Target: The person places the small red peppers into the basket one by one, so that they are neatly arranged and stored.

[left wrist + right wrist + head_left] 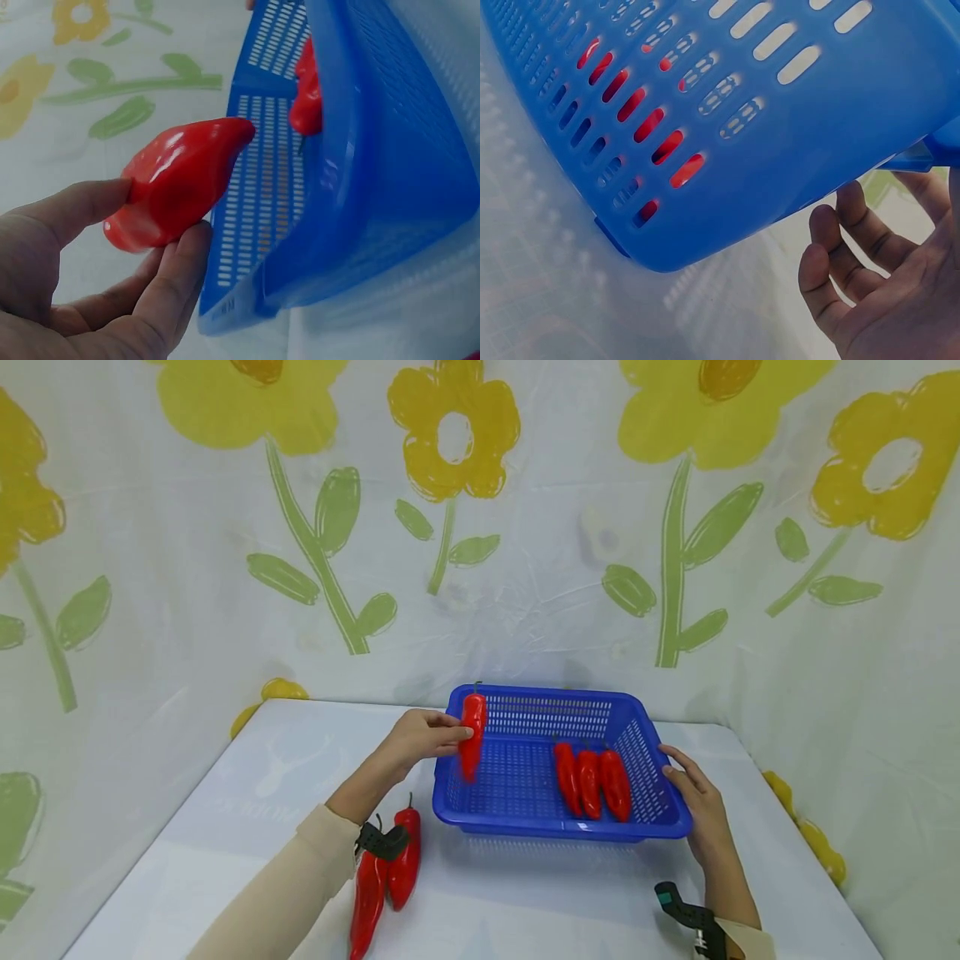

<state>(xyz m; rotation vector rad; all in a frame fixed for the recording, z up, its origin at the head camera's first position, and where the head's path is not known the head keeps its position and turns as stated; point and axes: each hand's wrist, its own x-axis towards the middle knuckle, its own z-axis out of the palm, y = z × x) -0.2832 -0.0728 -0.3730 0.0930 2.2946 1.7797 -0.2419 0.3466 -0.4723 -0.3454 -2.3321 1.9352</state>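
My left hand (423, 739) pinches a red chili pepper (472, 735) between thumb and fingers, over the left side of a blue plastic basket (517, 824). The left wrist view shows this held pepper (176, 184) close beside the basket's rim. Inside the basket, toward its right, three red peppers (590, 783) lie side by side. At the basket's right rim, my right hand (701, 802) holds the edge with thumb and forefinger. In the right wrist view its other fingers (866, 240) curl loosely below the rim, and red shows through the basket's slots.
Two more red peppers (405, 860) lie on the white table (247, 827) left of the basket, partly behind my left forearm and wrist strap. A flower-printed curtain (525, 602) hangs behind the table and along its sides.
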